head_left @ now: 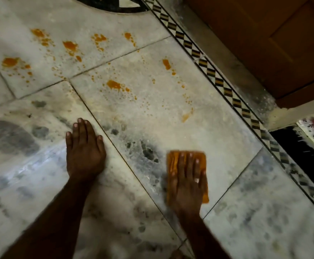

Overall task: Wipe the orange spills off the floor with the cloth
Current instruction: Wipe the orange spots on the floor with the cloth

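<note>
Several orange spills (pixel 113 84) are lying beyond the cloth (pixel 173 159); the flat-fingered right hand (pixel 187 176) is pressing it, probably needing firm outward strokes.

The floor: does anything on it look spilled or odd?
Yes: orange spills dot the pale floor, several blotches with fine splatter. The right hand presses the orange cloth flat on the tiles, short of them.
</note>
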